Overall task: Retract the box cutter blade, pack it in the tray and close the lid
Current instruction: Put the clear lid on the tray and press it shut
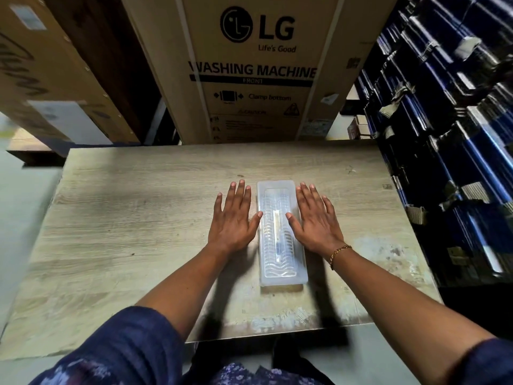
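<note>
A long translucent plastic tray [281, 277] lies lengthwise on the wooden table [138, 218], its ribbed lid shut over it. Through the lid I make out the slim box cutter [277, 232] lying along the middle. My left hand [234, 215] rests flat on the table just left of the tray, fingers spread, thumb touching the tray's left edge. My right hand [316, 218] lies flat on the tray's right side, its thumb resting on the lid. Neither hand holds anything. A gold bracelet circles my right wrist.
A large LG washing machine carton [255, 68] stands behind the table's far edge. More cartons [55, 73] lean at the left. Stacked dark blue boxes [449, 129] wall off the right side. The table's near edge is chipped.
</note>
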The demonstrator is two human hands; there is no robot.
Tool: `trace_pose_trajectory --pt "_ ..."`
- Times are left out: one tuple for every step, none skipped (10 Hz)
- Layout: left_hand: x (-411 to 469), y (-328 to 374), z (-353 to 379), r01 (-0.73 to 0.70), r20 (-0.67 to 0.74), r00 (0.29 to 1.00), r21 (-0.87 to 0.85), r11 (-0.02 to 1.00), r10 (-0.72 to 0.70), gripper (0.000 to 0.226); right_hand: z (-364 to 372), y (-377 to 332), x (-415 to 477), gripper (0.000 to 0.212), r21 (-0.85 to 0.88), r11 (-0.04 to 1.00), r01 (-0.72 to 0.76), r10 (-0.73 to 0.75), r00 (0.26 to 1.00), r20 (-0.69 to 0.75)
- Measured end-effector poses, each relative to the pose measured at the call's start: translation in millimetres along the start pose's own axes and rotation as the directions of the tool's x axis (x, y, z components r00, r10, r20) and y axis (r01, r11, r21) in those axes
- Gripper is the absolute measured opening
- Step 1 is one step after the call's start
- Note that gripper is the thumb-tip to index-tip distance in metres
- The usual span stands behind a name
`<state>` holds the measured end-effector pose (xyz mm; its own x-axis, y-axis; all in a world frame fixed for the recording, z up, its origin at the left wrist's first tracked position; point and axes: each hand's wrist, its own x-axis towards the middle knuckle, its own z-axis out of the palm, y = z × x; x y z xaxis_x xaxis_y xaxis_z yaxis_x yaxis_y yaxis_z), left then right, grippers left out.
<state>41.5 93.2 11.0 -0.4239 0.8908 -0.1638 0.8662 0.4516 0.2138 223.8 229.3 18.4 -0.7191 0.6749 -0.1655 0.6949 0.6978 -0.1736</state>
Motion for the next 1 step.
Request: trace_pose_trajectory --pt "-5.7 -1.2 -4.2 0.004 -0.027 1.0 0.019 1.0 -0.003 0.075 -3.8 -1.1 -6.7 0.075 -0.014 1.0 0.004 -0.005 1.0 -0.018"
